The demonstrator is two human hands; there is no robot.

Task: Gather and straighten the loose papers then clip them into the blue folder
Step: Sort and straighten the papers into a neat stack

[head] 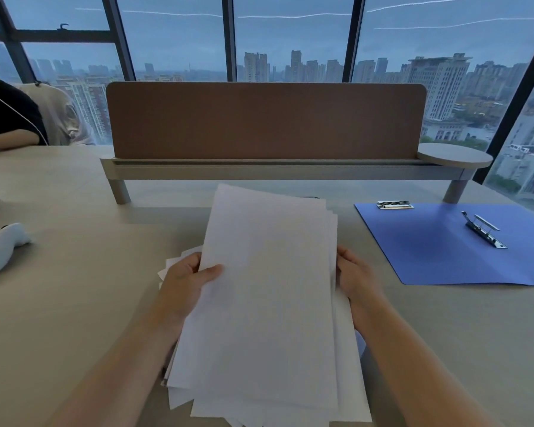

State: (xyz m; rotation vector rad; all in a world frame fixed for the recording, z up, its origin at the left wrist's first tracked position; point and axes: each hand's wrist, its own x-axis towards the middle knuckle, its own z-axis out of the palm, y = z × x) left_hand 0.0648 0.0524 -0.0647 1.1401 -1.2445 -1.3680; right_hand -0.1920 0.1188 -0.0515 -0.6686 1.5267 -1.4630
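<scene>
papers (269, 288) held above bench (74, 303), edges still fanned | left hand (185, 282) grip pinches left edge, right hand (352, 275) grip clasps right edge | blue folder (438, 254) open at right, clip (484, 231) raised | risk: loose lower sheets slipping out if grip slackens

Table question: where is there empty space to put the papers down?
Bare table lies between the white device and the paper stack gripped by the left hand and right hand. Another bare patch lies right of the stack, below the blue folder. The open folder with its clips fills the far right.
</scene>
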